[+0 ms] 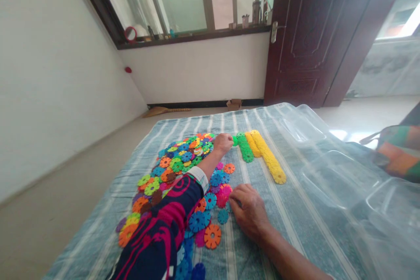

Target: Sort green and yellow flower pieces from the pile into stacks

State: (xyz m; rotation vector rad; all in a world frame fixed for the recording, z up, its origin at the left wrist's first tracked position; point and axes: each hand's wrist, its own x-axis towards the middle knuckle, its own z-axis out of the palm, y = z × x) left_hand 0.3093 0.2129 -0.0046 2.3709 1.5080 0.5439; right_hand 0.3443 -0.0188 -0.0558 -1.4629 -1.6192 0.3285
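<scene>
My left hand [223, 142] reaches across the heap, its fingers pinched at a bright green snowflake disc [235, 141]. That disc is beside the upper end of a row of overlapping green discs [245, 148]. To its right lie a short yellow row [252, 145] and a longer row of yellow discs [269, 157]. My right hand [250, 211] rests on the cloth with fingers curled, close to pink discs [224, 194]; whatever its fingers may hold is hidden. Under and around my left forearm spreads a heap of mixed-colour snowflake discs [177, 166].
Clear plastic tubs [339, 179] stand along the right side of the striped cloth [288, 210]. An orange and green patterned fabric [398, 151] is at the right edge. Beyond the far edge are a dark red door [305, 30] and a sill [197, 37] with a flask [256, 8].
</scene>
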